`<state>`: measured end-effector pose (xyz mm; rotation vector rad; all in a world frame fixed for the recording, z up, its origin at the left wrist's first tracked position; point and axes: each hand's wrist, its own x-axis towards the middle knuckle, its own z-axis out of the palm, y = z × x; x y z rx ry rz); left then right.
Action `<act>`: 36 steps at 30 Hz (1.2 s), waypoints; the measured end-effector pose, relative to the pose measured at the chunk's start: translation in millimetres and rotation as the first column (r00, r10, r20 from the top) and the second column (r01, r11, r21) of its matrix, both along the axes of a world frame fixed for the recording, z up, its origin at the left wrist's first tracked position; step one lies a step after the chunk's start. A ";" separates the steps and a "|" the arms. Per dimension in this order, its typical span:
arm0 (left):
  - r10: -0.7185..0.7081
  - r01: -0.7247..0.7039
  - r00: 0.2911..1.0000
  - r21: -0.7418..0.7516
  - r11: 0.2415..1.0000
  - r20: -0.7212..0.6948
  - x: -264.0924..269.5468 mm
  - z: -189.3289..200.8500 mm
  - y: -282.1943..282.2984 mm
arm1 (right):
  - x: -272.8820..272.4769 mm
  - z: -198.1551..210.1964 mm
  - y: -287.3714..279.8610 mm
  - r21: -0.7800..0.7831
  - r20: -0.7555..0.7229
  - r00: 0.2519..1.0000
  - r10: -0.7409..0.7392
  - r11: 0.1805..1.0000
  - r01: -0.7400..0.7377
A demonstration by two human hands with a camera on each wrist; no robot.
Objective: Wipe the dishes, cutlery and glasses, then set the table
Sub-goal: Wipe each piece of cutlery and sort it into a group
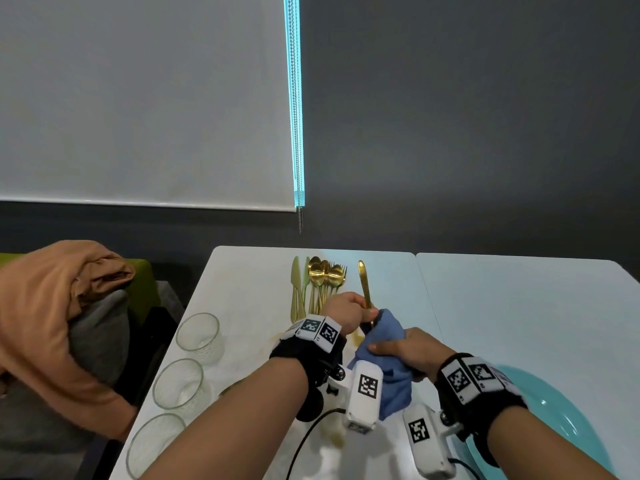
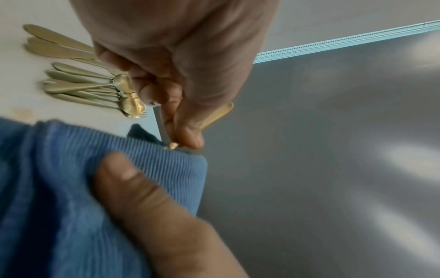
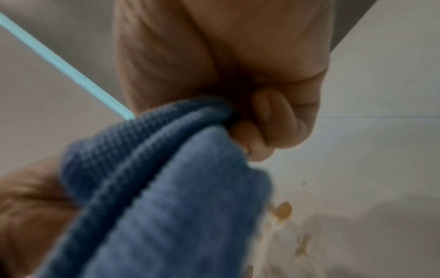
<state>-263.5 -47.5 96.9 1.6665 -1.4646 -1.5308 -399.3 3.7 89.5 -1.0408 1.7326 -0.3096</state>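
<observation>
My left hand (image 1: pixel 358 311) grips a gold piece of cutlery (image 1: pixel 365 289) upright above the white table (image 1: pixel 519 306); its rounded end points up. The lower end is buried in a blue cloth (image 1: pixel 384 341), which my right hand (image 1: pixel 384 351) clenches round it. In the left wrist view my left hand (image 2: pixel 181 131) pinches the gold shaft (image 2: pixel 219 114) just above the cloth (image 2: pixel 154 156). The right wrist view has my right hand's fingers (image 3: pixel 257 135) curled into the bunched cloth (image 3: pixel 166 188). Which kind of cutlery it is stays hidden.
A pile of gold knives, spoons and forks (image 1: pixel 318 282) lies behind my hands. Three empty glasses (image 1: pixel 198 332) (image 1: pixel 178 384) (image 1: pixel 156 445) line the table's left edge. A turquoise plate (image 1: pixel 554 427) sits at the near right. Orange fabric (image 1: pixel 52 306) lies on the seat at left.
</observation>
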 end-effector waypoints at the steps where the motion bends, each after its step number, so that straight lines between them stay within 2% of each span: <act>1: 0.029 -0.029 1.000 -0.009 1.000 -0.004 2.1 2.0 -1.6 | -2.1 0.8 2.5 0.016 -0.016 1.000 0.025 1.000 -0.025; 4: 0.131 -0.134 0.991 -0.083 0.987 -0.036 16.3 21.0 -17.7 | -2.9 -10.6 14.4 0.029 -0.040 0.993 0.112 0.993 -0.110; 5: 0.164 -0.167 0.986 -0.106 0.980 -0.041 23.7 30.2 -24.8 | -2.4 -15.1 17.4 -0.004 -0.029 0.996 0.081 0.997 -0.081; 8: 0.279 -0.294 0.953 -0.136 0.946 -0.117 43.6 50.5 -42.9 | -8.7 -14.7 14.0 -0.104 0.115 0.984 -0.136 0.984 0.148; 10: 0.291 -0.303 0.952 -0.167 0.938 -0.096 46.5 53.3 -45.9 | -15.3 -2.7 5.0 -0.134 0.229 0.955 -0.188 0.966 0.222; 13: 0.243 -0.237 0.970 -0.209 0.949 0.003 34.5 46.6 -37.9 | -17.3 19.6 -8.2 -0.192 0.291 0.948 -0.130 0.963 0.191; 15: 0.187 -0.180 0.982 -0.214 0.960 0.012 20.1 39.3 -30.6 | -8.8 25.2 -15.3 -0.221 0.219 0.976 -0.025 0.972 0.074; 17: 0.130 -0.133 0.991 -0.209 0.969 -0.024 6.3 33.9 -23.5 | 4.3 22.2 -20.2 -0.213 0.054 0.995 0.078 0.975 -0.065; 19: 0.124 -0.136 0.990 -0.187 0.973 -0.074 -0.5 29.8 -20.8 | 11.6 15.9 -24.1 -0.205 -0.048 0.997 0.059 0.976 -0.068; 22: 0.083 -0.089 0.995 -0.133 0.987 -0.047 6.8 23.9 -26.0 | 3.9 16.2 -31.3 -0.205 -0.062 0.998 -0.029 0.979 0.016; 25: 0.050 -0.052 0.998 -0.081 0.995 -0.027 22.7 24.8 -36.2 | -13.3 26.5 -42.0 -0.150 -0.245 0.964 0.101 0.979 -0.141; 26: 0.030 -0.022 0.998 -0.136 0.990 0.063 28.5 28.9 -38.7 | -17.7 30.4 -45.4 -0.113 -0.310 0.938 0.155 0.973 -0.199; 27: 0.007 0.046 0.974 -0.229 0.972 0.226 34.2 34.5 -41.2 | -21.4 33.6 -48.8 -0.079 -0.354 0.913 0.201 0.967 -0.244; 28: -0.011 0.149 0.915 -0.311 0.939 0.404 39.2 40.2 -43.2 | -24.7 36.2 -51.8 -0.056 -0.389 0.890 0.239 0.958 -0.282; 29: -0.022 0.275 0.833 -0.378 0.884 0.553 44.2 44.5 -44.5 | -26.6 39.0 -54.1 -0.037 -0.416 0.871 0.262 0.952 -0.304; 31: -0.052 0.526 0.648 -0.396 0.753 0.760 52.1 49.8 -47.3 | -28.7 44.5 -58.2 -0.034 -0.455 0.847 0.274 0.946 -0.324; 33: -0.066 0.660 0.519 -0.350 0.665 0.852 56.5 49.4 -47.8 | -31.4 47.6 -64.1 -0.052 -0.498 0.822 0.276 0.937 -0.346; 34: -0.072 0.688 0.481 -0.325 0.649 0.874 57.3 50.2 -46.3 | -32.3 49.2 -66.3 -0.060 -0.518 0.810 0.275 0.933 -0.356; 36: -0.105 0.688 0.470 -0.289 0.666 0.877 57.6 50.5 -45.6 | -35.9 50.3 -70.6 -0.094 -0.556 0.790 0.260 0.924 -0.370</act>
